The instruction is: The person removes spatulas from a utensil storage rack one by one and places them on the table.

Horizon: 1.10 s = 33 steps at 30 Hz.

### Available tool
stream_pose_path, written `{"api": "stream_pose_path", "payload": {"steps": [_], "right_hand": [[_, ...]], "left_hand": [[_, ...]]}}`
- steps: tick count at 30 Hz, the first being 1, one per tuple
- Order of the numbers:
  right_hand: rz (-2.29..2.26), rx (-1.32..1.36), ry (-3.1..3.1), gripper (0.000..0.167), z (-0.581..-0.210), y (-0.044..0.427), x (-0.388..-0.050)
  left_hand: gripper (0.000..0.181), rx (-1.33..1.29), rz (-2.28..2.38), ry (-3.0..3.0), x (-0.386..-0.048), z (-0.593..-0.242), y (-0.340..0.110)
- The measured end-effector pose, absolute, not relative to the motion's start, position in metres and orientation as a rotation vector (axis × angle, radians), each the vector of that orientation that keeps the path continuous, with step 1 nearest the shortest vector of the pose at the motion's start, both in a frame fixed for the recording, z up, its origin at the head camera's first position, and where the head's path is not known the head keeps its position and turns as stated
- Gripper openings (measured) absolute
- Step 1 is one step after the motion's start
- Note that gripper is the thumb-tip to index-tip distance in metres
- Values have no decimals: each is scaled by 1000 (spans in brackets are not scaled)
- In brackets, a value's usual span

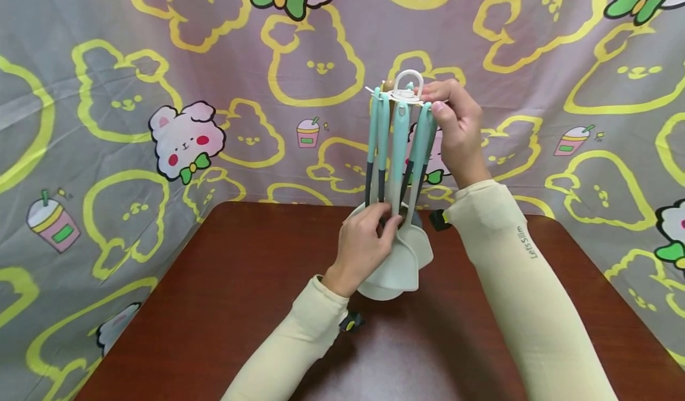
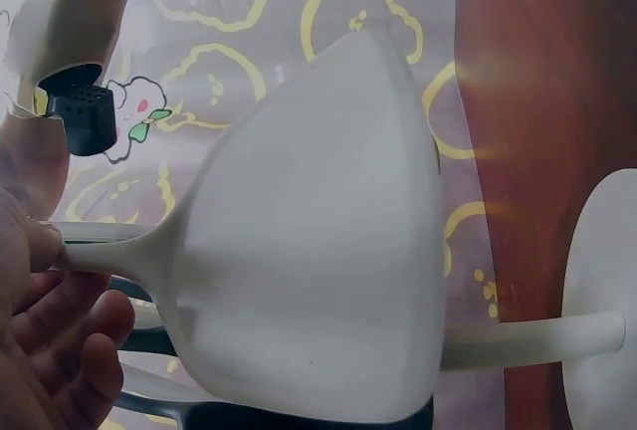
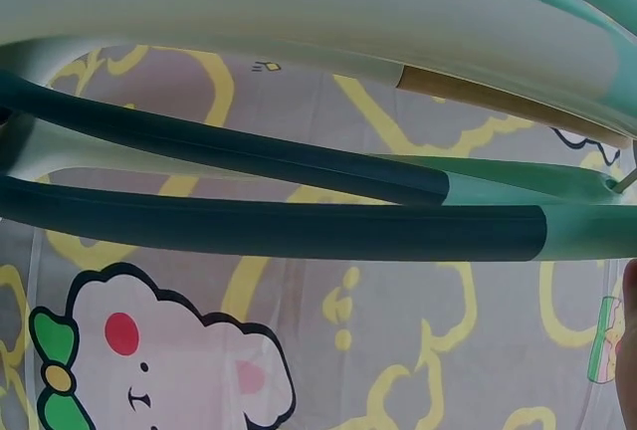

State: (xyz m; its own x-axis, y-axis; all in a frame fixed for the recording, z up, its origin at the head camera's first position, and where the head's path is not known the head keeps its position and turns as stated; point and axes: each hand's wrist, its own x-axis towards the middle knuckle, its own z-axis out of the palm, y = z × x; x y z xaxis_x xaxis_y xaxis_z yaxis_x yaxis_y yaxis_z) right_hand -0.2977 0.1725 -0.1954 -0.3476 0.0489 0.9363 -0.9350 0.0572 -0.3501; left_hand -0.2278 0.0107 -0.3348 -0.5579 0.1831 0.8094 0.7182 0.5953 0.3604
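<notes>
A white utensil rack (image 1: 405,96) with a ring on top carries several kitchen utensils, with mint handles, some with dark or pale shafts. My right hand (image 1: 460,124) grips the rack's right edge, thumb in front beside a hanging handle and fingers partly hidden behind. Lower down, my left hand (image 1: 364,243) holds a pale spatula (image 1: 398,264) by its thin neck. Its broad white head fills the middle of the left wrist view, where the left hand (image 2: 60,330) has its thumb on the neck. Dark shafts (image 3: 299,226) cross the right wrist view.
A white pole (image 2: 528,340) leads to the rack's round base (image 2: 602,281) on the brown table (image 1: 241,294). A second pale utensil head (image 1: 420,246) hangs behind the spatula. Patterned cloth (image 1: 332,50) stands behind and around the table.
</notes>
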Motion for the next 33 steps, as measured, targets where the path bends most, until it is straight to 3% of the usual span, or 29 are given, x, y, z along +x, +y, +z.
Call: {"api": "stream_pose_path", "payload": {"steps": [33], "right_hand": [[1416, 900, -1490, 30, -196, 171, -297]], "left_hand": [[14, -688, -1004, -2071, -225, -322, 13]]}}
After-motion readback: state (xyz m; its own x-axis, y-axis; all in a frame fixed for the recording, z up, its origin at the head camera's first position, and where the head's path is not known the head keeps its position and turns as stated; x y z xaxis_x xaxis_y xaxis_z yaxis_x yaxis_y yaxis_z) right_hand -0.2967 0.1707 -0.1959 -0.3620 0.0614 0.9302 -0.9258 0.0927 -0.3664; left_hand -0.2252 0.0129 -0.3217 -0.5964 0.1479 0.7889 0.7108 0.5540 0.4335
